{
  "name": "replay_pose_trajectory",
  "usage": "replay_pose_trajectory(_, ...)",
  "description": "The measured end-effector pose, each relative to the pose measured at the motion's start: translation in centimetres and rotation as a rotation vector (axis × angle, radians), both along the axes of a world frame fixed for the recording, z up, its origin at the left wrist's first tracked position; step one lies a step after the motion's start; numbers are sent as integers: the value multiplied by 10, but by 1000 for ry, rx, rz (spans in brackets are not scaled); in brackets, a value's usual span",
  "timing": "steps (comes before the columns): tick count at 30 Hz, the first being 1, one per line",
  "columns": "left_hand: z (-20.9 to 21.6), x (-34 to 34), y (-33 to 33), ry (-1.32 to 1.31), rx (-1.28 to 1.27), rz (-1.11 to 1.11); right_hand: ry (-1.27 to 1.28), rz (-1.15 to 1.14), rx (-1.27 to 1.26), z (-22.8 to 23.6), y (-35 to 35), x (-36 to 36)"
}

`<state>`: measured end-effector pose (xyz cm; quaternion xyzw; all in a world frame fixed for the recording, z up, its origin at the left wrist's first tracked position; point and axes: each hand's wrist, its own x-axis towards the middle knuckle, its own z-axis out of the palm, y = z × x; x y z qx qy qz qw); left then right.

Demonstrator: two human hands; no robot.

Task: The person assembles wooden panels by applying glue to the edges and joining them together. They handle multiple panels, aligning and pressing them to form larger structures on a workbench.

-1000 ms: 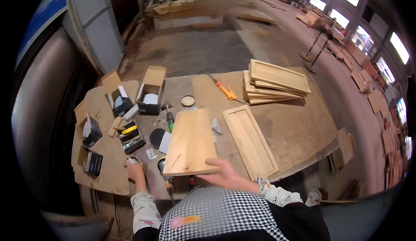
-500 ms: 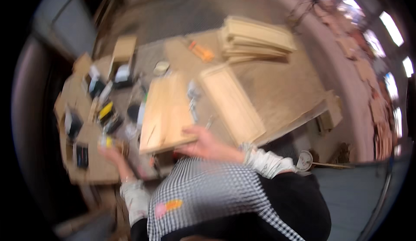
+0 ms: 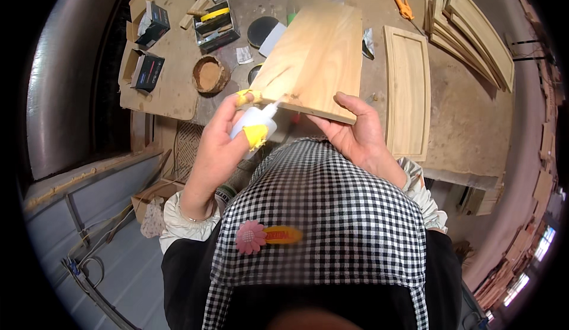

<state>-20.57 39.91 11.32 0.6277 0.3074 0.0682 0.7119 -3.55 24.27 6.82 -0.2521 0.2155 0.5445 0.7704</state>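
Observation:
A white squeeze bottle (image 3: 252, 123) is gripped in my left hand (image 3: 217, 146), its narrow nozzle against or just over the near edge of a wooden board (image 3: 317, 57). Yellow wrapping covers a fingertip and the thumb of that hand. My right hand (image 3: 363, 133) holds the board by its near right corner, thumb on top and fingers beneath. A small dark knot or flaw shows in the wood near the nozzle. The board's far end is blurred.
A framed wooden panel (image 3: 407, 96) lies right of the board, with a stack of similar panels (image 3: 471, 36) beyond. An orange-handled tool (image 3: 403, 7) lies at the back. To the left are a brown round tub (image 3: 210, 74), an open box of tools (image 3: 216, 27) and small dark boxes (image 3: 148, 72).
My left hand has come from the left side of the table to the board's near edge, bringing the bottle. The view has shifted; my right hand still holds the board.

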Motion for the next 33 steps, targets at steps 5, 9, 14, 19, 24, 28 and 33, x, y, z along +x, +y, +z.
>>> replay_pose_trajectory(5,4,6,-6,150,32,-76,-1,-1,38,-4,0,0)
replay_pose_trajectory(9,9,12,-8,226,70,-116,6,9,54,-6,-1,0)
replay_pose_trajectory(14,13,18,-11,266,148,-154,-8,-10,56,-12,-1,-1)
replay_pose_trajectory(19,10,19,-11,266,201,-165,0,-11,76,-12,-1,0)
replay_pose_trajectory(24,15,20,-11,286,172,-151,7,7,52,-7,-2,1)
replay_pose_trajectory(28,17,20,-11,283,180,-154,-3,-2,49,-7,-2,1)
replay_pose_trajectory(33,14,19,-9,260,157,-133,-2,6,55,-6,-2,2)
